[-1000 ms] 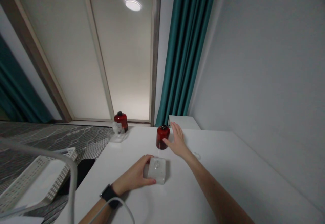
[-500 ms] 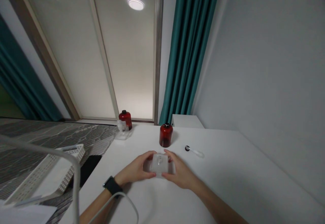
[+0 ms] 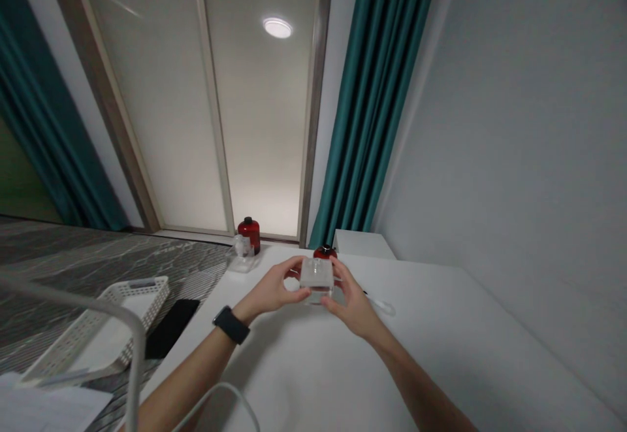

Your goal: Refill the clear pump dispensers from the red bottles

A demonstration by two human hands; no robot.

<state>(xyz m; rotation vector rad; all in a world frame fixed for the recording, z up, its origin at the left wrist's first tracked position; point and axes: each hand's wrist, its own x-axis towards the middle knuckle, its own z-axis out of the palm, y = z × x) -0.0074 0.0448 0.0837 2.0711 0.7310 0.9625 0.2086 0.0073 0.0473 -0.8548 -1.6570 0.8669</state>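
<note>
A small clear square box with a rounded knob on its lid (image 3: pixel 317 276) is held up between my two hands, above the white table (image 3: pixel 313 366). My left hand (image 3: pixel 274 288) grips its left side with thumb and fingers, a dark watch on that wrist. My right hand (image 3: pixel 355 304) grips the right side the same way. Right behind the box stands a dark red bottle (image 3: pixel 324 251), its lower part hidden by the box and fingers. A white-handled stick with a dark end (image 3: pixel 382 304) lies beyond my right hand, partly covered by it.
Another red bottle (image 3: pixel 249 234) and a clear glass-like piece (image 3: pixel 242 255) stand at the table's far left corner. On the floor side at left are a white perforated basket (image 3: pixel 93 347), a black flat object (image 3: pixel 172 327) and papers (image 3: pixel 59 402). A pale curved tube (image 3: pixel 136 366) crosses the lower left.
Both hands have raised the clear box off the table and moved it away from me, so it now covers much of the near red bottle. My view has tilted slightly.
</note>
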